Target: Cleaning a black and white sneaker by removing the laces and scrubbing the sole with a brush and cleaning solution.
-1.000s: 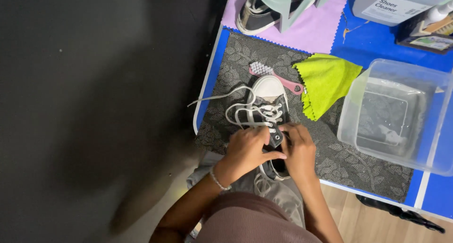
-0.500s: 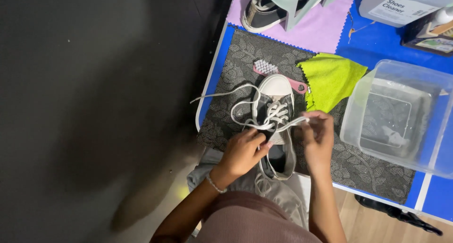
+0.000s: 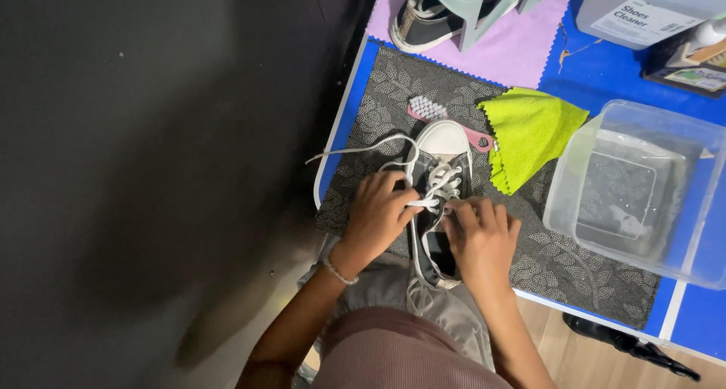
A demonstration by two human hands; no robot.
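Pinching one white lace (image 3: 423,203), left hand (image 3: 378,215) and right hand (image 3: 480,241) flank one sneaker (image 3: 439,196).

My counter (image 3: 684,313) has a blue top with a white edge. On it in front of me lies a grey leaf-patterned mat (image 3: 393,86), and beyond that a lilac cloth (image 3: 522,49). To my right a clear plastic tub (image 3: 635,185) sits on the blue, partly over the mat. A white jug (image 3: 643,11) stands at the far edge.
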